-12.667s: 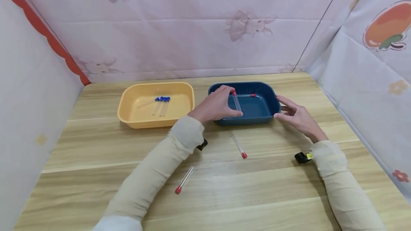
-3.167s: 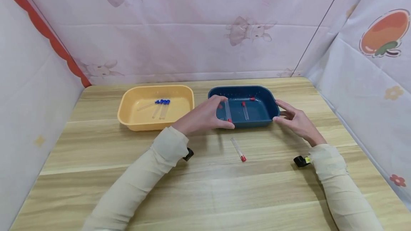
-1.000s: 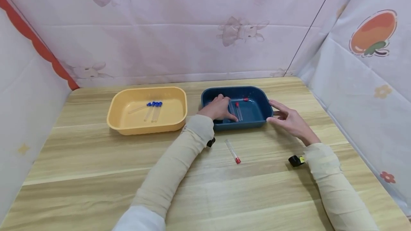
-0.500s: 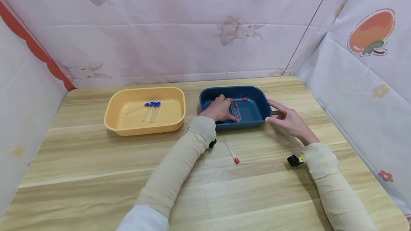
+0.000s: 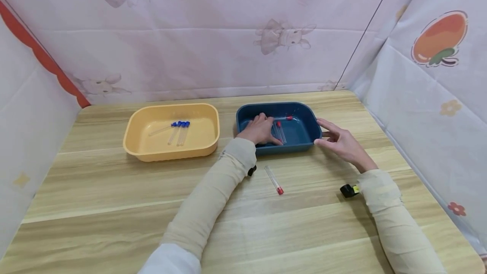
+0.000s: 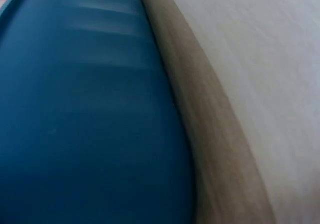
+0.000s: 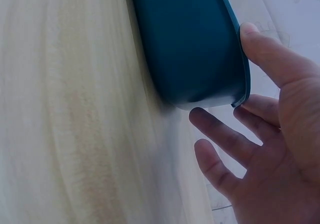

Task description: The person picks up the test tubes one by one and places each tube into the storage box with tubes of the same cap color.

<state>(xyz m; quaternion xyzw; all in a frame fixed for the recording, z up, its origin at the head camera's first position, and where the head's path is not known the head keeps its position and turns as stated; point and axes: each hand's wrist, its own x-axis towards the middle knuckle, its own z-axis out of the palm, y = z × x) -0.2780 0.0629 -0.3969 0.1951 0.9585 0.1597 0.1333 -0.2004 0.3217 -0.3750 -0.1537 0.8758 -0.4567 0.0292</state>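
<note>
My left hand reaches into the navy-blue bin, its thumb and fingers pinching the two ends of a clear test tube low over the bin floor. Right beside it lies a red-capped test tube. Another red cap shows by the back wall. My right hand holds the bin's right end. In the right wrist view, its thumb is on the rim and its lower fingers are spread free of the bin. The left wrist view shows only the bin's outer wall and tabletop.
A yellow bin with several blue-capped test tubes stands to the left. One red-capped test tube lies on the wooden table in front of the blue bin. Patterned cloth walls enclose the back and sides.
The red-capped tube once on the table's front left is gone from there. My left hand, earlier above the blue bin with a tube, has lowered into it. My right hand has stayed put.
</note>
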